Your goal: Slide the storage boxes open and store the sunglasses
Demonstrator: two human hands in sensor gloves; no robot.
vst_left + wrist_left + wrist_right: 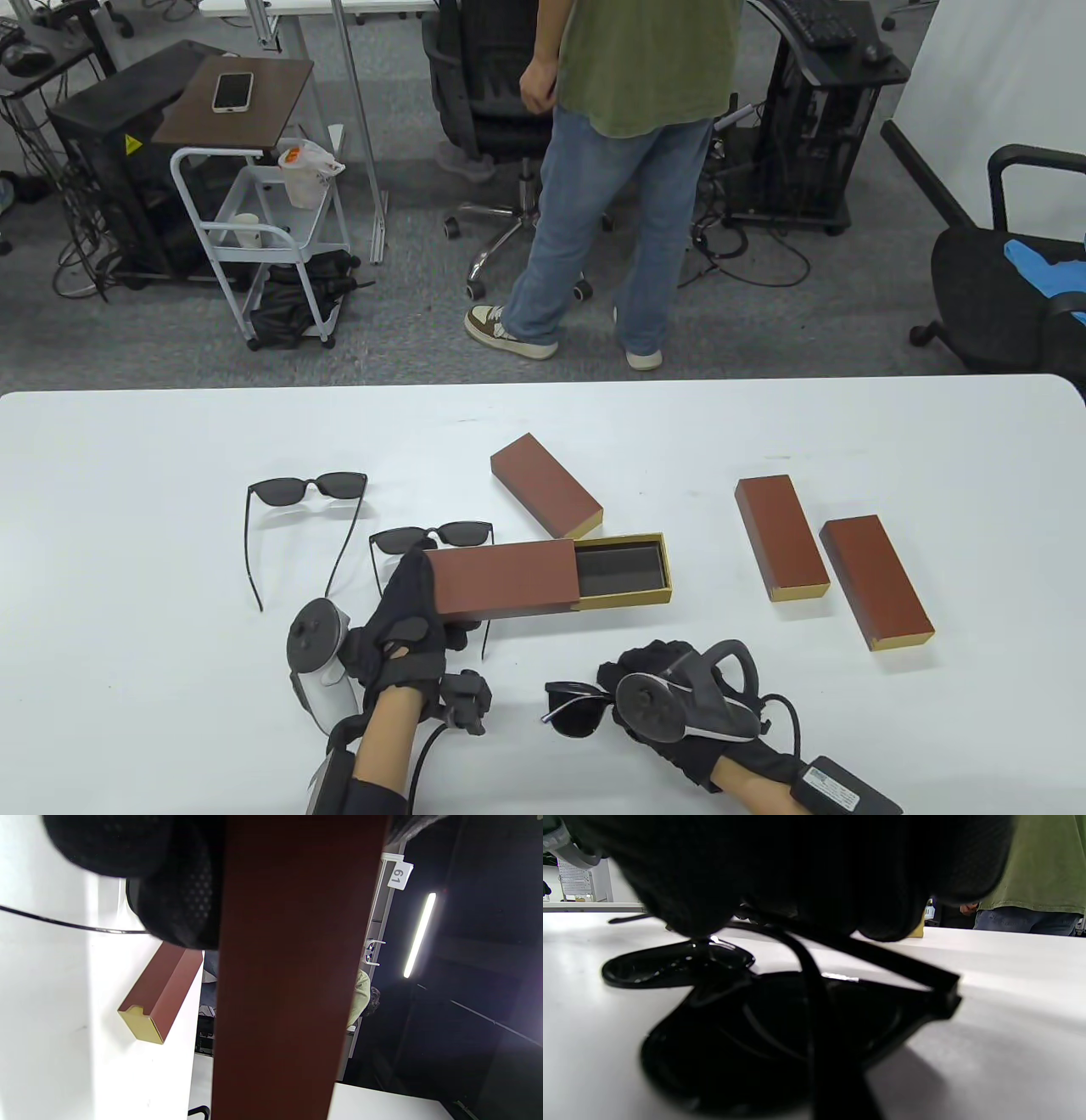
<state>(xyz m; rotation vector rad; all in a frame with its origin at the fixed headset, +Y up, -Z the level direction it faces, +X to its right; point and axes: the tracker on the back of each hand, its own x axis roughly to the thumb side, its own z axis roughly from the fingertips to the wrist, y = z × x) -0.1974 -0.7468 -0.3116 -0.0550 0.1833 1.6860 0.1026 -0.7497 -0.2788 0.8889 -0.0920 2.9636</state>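
A brown storage box [509, 579] lies in the middle of the table, its gold drawer [624, 570] slid out to the right and empty. My left hand [407, 624] grips the brown sleeve at its left end; the sleeve fills the left wrist view [297, 976]. My right hand [670, 705] holds folded black sunglasses [579, 709] near the front edge; they show close up in the right wrist view [780, 1035], resting on the table. Two more open sunglasses lie at left, one [305, 492] farther back, one [445, 535] partly behind my left hand.
Three closed brown boxes lie on the white table [170, 679]: one [545, 486] behind the open box, two at right [780, 536] [876, 581]. One closed box also shows in the left wrist view [159, 993]. A person [619, 170] stands beyond the far edge.
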